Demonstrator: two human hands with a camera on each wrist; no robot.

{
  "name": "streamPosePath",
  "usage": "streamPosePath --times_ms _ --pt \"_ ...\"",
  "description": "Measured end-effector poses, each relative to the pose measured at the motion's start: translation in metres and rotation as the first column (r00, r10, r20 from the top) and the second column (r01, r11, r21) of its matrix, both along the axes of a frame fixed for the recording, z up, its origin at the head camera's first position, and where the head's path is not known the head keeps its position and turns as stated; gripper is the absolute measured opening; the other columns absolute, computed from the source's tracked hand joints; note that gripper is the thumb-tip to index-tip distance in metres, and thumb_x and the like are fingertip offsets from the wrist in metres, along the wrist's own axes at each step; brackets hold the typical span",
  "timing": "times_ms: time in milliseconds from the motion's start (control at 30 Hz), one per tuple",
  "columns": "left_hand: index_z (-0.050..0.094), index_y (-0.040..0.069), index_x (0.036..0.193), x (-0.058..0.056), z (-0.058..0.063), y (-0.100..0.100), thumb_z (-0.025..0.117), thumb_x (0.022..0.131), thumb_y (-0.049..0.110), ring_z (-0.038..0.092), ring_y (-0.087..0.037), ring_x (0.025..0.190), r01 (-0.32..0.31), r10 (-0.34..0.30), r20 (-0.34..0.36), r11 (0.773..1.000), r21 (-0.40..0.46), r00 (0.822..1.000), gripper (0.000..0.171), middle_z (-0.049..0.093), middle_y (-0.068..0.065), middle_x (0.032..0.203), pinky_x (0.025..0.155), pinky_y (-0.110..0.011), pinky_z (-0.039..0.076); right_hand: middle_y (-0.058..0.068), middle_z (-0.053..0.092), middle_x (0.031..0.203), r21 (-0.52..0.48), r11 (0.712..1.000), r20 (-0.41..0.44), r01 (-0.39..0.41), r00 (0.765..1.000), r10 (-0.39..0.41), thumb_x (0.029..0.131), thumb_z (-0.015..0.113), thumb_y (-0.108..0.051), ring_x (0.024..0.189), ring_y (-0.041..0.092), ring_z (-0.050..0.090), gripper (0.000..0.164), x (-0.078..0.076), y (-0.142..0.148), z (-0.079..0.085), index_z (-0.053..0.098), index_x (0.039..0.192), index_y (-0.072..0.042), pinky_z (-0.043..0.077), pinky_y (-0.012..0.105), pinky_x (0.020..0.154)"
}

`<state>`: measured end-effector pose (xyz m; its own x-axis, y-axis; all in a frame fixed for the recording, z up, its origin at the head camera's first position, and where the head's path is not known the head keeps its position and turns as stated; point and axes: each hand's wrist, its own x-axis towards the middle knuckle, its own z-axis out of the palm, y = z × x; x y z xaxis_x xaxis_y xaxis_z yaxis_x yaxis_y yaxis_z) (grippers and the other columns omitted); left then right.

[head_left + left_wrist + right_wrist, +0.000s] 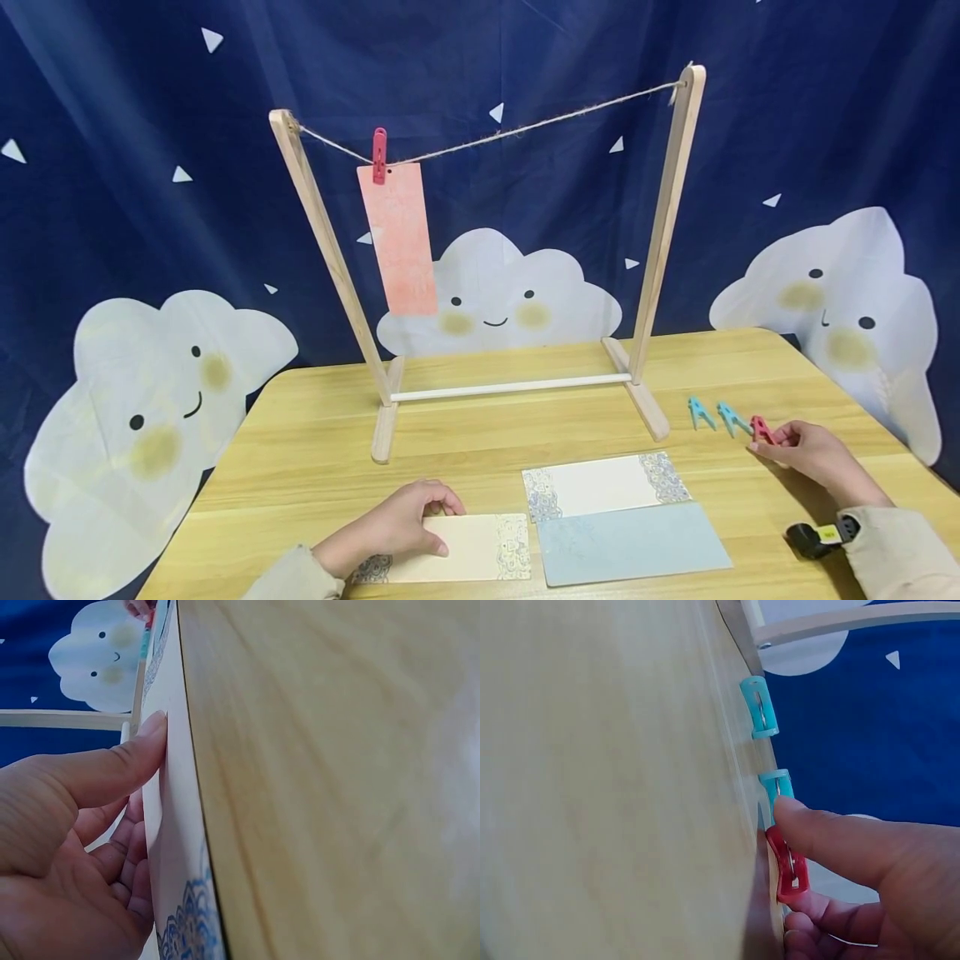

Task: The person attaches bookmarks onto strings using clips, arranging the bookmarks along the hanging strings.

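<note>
Meanwhile, red clip (pixel 762 430) pinched, cream card (pixel 474 546) touched

Head view: the card is partly covered on the table (pixel 315 417) by the left hand (pixel 401 521); sleeves (pixel 907 550) are cut off. Left wrist: curled fingers are shown, their hold impossible to tell. Right wrist: the clip is pinched by the right hand (pixel 855 870), one teal clip (pixel 776 780) partly hidden.
</note>
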<state>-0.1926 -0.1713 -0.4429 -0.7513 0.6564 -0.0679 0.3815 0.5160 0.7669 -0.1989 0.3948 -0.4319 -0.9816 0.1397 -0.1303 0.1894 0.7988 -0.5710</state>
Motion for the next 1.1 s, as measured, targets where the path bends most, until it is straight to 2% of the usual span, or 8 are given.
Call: streamPosePath --times_ms 300,433,567,667,833,967,1033,1100 --pt "0.065 0.01 0.1 -0.001 0.0 -0.001 0.08 0.067 0.003 0.05 -0.008 0.087 -0.014 0.012 0.032 0.999 0.044 0.999 0.037 0.06 0.005 0.097 0.082 -0.023 0.044 0.011 0.058 0.087 -0.034 0.999 -0.005 0.026 1.0 -0.026 0.086 0.065 -0.04 0.075 0.02 0.047 0.05 0.0 0.008 0.002 0.055 0.096 0.008 0.038 0.028 0.061" --pt "0.066 0.01 0.101 -0.003 0.0 -0.001 0.079 0.068 0.002 0.05 -0.008 0.087 -0.016 0.014 0.04 0.999 0.05 0.999 0.036 0.061 0.005 0.096 0.082 -0.023 0.045 0.01 0.059 0.09 -0.067 0.997 -0.012 0.04 0.999 -0.041 0.087 0.064 -0.041 0.077 0.018 0.047 0.052 -0.001 0.012 0.003 0.058 0.101 0.009 0.037 0.027 0.062" --pt "0.067 0.011 0.101 -0.006 0.001 -0.002 0.076 0.073 0.001 0.052 -0.007 0.085 -0.029 0.027 0.037 0.999 0.042 0.999 0.031 0.061 0.006 0.094 0.08 -0.023 0.046 0.004 0.06 0.089 -0.104 0.994 -0.058 0.035 0.997 -0.041 0.09 0.061 -0.04 0.075 0.008 0.047 0.052 0.002 0.015 0.003 0.059 0.105 0.011 0.037 0.022 0.061" --pt "0.069 0.008 0.101 -0.008 0.003 -0.003 0.072 0.077 -0.001 0.054 -0.008 0.082 -0.025 0.022 0.046 0.997 0.066 0.999 0.026 0.063 0.002 0.092 0.077 -0.023 0.047 0.002 0.061 0.091 -0.121 0.992 -0.096 0.045 0.994 -0.057 0.091 0.06 -0.039 0.073 0.0 0.048 0.053 0.005 0.016 0.003 0.058 0.107 0.011 0.038 0.018 0.06" --pt "0.068 0.002 0.1 -0.011 0.005 -0.008 0.07 0.079 -0.002 0.056 -0.007 0.079 -0.009 0.001 0.074 0.993 0.114 0.997 0.022 0.066 -0.004 0.089 0.072 -0.02 0.048 0.011 0.066 0.093 -0.099 0.991 -0.171 0.092 0.979 -0.108 0.089 0.063 -0.037 0.07 -0.004 0.048 0.053 0.006 0.013 0.007 0.06 0.108 0.012 0.04 0.018 0.057" --pt "0.067 0.002 0.097 -0.013 0.008 -0.013 0.071 0.079 0.001 0.055 -0.005 0.077 0.002 -0.014 0.087 0.991 0.137 0.996 0.019 0.064 -0.005 0.087 0.071 -0.02 0.047 0.017 0.068 0.095 -0.068 0.993 -0.224 0.094 0.969 -0.107 0.09 0.062 -0.037 0.069 -0.009 0.046 0.053 0.004 0.008 0.01 0.06 0.111 0.011 0.038 0.023 0.061" --pt "0.066 0.002 0.098 -0.015 0.008 -0.015 0.071 0.079 0.003 0.055 -0.005 0.078 0.009 -0.023 0.091 0.989 0.15 0.996 0.019 0.064 -0.006 0.088 0.072 -0.021 0.047 0.008 0.069 0.092 -0.079 0.994 -0.244 0.081 0.965 -0.098 0.09 0.061 -0.036 0.07 -0.012 0.045 0.053 0.002 0.005 0.012 0.059 0.114 0.01 0.038 0.024 0.062" --pt "0.065 0.001 0.099 -0.016 0.008 -0.018 0.07 0.08 0.005 0.056 -0.005 0.078 0.01 -0.028 0.107 0.986 0.166 0.994 0.019 0.064 -0.006 0.088 0.072 -0.021 0.048 -0.008 0.066 0.088 -0.125 0.991 -0.256 0.049 0.963 -0.08 0.091 0.061 -0.035 0.072 -0.014 0.046 0.052 0.001 0.003 0.013 0.056 0.117 0.011 0.04 0.021 0.063"
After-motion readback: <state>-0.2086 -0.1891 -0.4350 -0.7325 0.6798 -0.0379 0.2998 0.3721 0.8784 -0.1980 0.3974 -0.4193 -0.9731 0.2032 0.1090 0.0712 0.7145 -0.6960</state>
